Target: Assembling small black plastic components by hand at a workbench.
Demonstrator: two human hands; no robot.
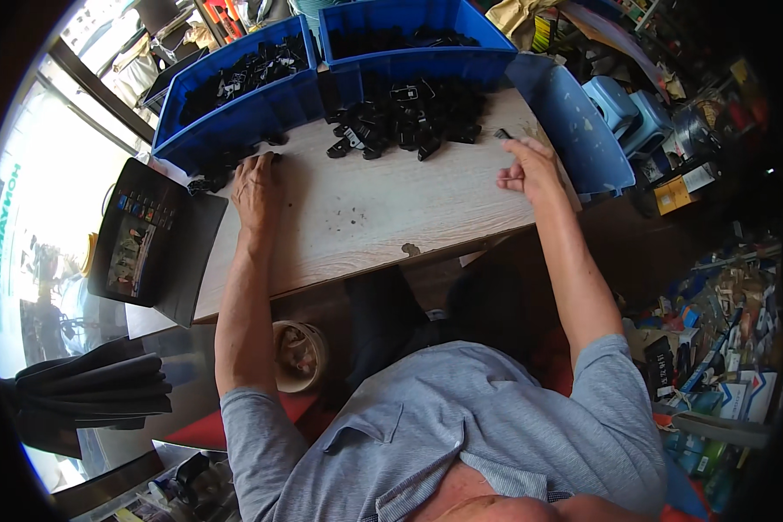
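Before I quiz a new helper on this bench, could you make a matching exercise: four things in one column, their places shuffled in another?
Things
1. left hand
2. right hand
3. heap of small black parts
4. tablet

Places
A. in front of the right blue bin
B. near the right edge of the table
C. at the table's left end, propped up
D. by the foot of the left blue bin

Pairs: 1-D, 2-B, 3-A, 4-C
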